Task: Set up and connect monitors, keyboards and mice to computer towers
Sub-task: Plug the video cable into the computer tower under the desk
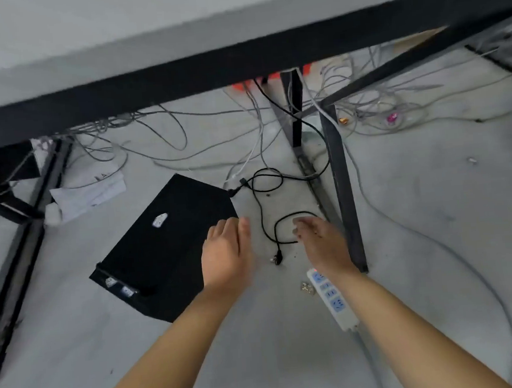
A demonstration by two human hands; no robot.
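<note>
1. The grey concrete floor (417, 199) carried every item recorded.
2. A black computer tower (167, 249) lay flat on its side on the floor and served as the reference.
3. A black cable (261, 199) lay looped just right of the tower, with its plug (276, 258) loose on the floor.
4. A white power strip (333, 299) lay further right of the tower, past that plug.
5. Crumpled papers (89, 188) lay left of the tower's far end.
6. Loose grey cables (167, 130) sprawled beyond the tower.
7. A black desk leg (345, 193) stood right of the tower.
</note>
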